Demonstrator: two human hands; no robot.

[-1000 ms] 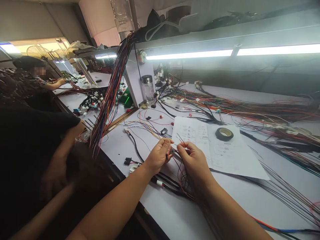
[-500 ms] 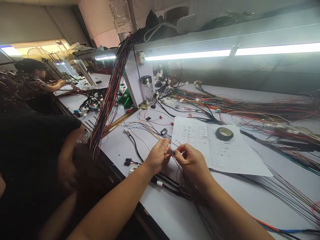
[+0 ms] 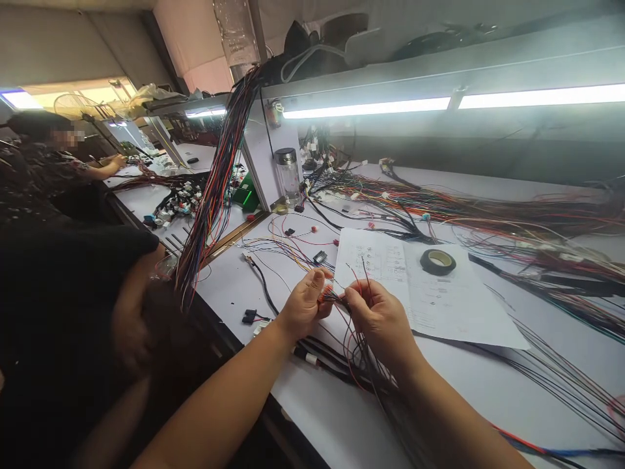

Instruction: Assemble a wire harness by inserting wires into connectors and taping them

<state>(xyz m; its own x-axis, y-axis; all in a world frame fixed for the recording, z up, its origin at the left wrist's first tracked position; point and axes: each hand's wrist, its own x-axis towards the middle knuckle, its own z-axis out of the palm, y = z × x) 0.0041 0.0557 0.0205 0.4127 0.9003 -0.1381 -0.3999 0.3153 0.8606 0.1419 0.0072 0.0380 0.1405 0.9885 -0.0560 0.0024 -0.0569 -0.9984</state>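
Bench clutter on the white tabletop (image 3: 332, 410)
A black tape roll (image 3: 438, 261) lies on a printed sheet (image 3: 454, 312) mid-tabletop. A glass jar (image 3: 289, 174) stands at the far-left corner, and coloured harnesses (image 3: 512, 218) are strewn along the far edge.

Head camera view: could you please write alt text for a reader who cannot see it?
Over a white workbench, the left hand pinches a small reddish connector and the right hand pinches thin wires beside it. Beyond lies a printed sheet with a black tape roll on it.
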